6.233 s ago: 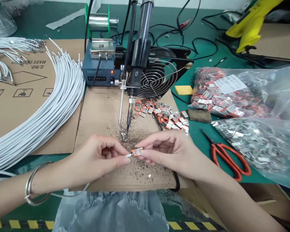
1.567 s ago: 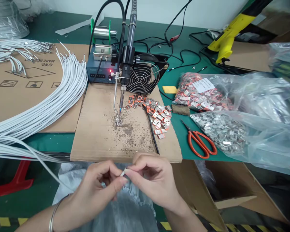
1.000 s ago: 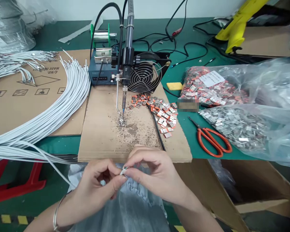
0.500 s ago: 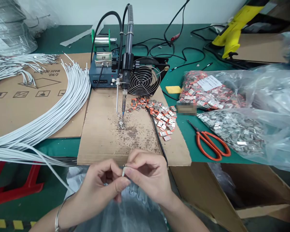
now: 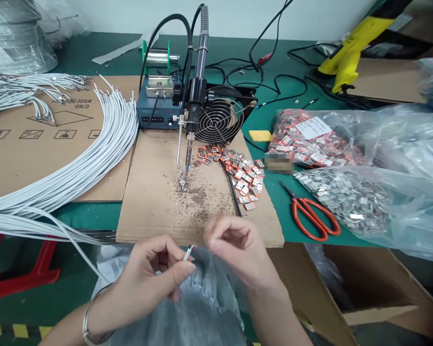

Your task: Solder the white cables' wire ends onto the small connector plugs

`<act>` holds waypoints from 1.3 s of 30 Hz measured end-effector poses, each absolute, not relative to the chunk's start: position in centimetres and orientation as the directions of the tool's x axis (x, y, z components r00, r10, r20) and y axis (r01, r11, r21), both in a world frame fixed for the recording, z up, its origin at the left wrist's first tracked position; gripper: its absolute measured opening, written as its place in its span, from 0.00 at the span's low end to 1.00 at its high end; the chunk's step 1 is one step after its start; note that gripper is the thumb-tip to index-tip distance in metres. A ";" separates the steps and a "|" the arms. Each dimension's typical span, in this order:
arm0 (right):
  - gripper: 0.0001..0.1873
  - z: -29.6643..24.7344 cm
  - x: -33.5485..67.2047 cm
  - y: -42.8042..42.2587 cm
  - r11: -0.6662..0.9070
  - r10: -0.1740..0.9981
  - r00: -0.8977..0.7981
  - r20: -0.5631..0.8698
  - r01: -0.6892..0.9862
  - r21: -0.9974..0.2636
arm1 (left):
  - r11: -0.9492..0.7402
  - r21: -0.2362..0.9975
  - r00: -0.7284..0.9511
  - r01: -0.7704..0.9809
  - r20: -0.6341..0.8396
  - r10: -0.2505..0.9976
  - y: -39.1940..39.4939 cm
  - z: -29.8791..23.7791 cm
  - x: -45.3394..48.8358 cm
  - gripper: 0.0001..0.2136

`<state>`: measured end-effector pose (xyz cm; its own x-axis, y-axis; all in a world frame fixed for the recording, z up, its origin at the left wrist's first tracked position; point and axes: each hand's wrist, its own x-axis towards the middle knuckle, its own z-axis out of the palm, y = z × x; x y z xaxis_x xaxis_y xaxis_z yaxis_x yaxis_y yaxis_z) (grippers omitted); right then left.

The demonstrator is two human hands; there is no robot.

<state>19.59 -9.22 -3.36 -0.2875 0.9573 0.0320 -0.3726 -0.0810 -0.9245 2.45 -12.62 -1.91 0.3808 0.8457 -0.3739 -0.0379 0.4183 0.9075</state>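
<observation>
My left hand (image 5: 155, 276) pinches the end of a white cable (image 5: 188, 252) whose stripped coloured wire tips stick up to the right. My right hand (image 5: 238, 247) hovers just right of that tip, blurred, fingers loosely curled with nothing seen in them. Both hands are below the front edge of a brown cardboard mat (image 5: 155, 192), over a crumpled plastic bag (image 5: 202, 298). A mounted soldering iron (image 5: 190, 139) points down at solder spatter on the mat. A pile of small orange and silver connectors (image 5: 238, 170) lies right of it.
A bundle of white cables (image 5: 94, 154) curves across cardboard at left. Behind the mat stand a blue soldering station (image 5: 155, 113) and a black fan (image 5: 220, 117). Orange scissors (image 5: 310, 216) and bags of parts (image 5: 346, 158) lie right. An open cardboard box (image 5: 346, 288) sits below.
My right hand has let go of the cable tip and moved a little right and up. The left hand still holds the cable end. The view shifted slightly.
</observation>
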 end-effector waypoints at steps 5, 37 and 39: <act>0.02 -2.5 19.3 -10.0 0.039 0.933 -0.355 0.061 -0.070 -0.997 | 0.350 0.935 0.415 0.055 -0.340 0.844 -12.3 -1.9 2.3 0.12; 0.07 -3.4 18.9 -11.2 0.297 0.933 -0.233 0.275 0.065 -0.953 | 0.546 0.827 0.416 -0.133 -0.453 0.788 -11.7 -2.1 2.6 0.09; 0.08 -3.5 18.5 -11.4 0.396 0.909 -0.190 0.370 0.121 -0.910 | 0.555 0.818 0.418 -0.154 -0.455 0.786 -11.7 -2.3 2.7 0.09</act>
